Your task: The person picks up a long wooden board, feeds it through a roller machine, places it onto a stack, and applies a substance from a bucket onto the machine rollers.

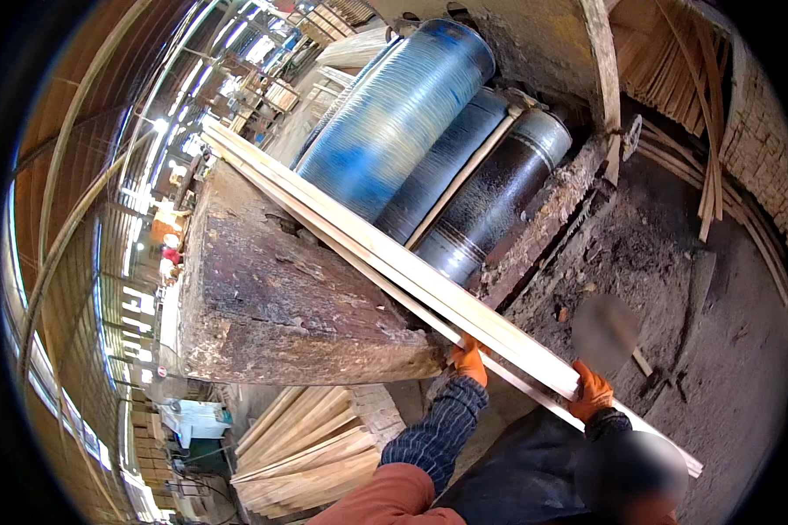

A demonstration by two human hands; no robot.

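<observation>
A bundle of long pale wooden strips (385, 254) lies diagonally in front of the rollers, from the far left to the lower right. My left hand (470, 360), in an orange glove, is closed around the near edge of the strips, close to the corner of a worn timber block. Farther right, my right hand (592, 394), gloved in orange too, grips the bundle near its right end, fingers over the top. One thinner strip (534, 396) sits slightly apart on the near side. Parts of both hands' fingers are hidden by the wood.
Beyond the strips stand a large blue-stained roller (403, 114) and a dark metal roller (508, 188). The heavy timber block (280, 280) is to the left. Stacked wooden slats (311, 446) lie below it. More strips (674, 70) lean at the upper right, above a dirt floor (718, 385).
</observation>
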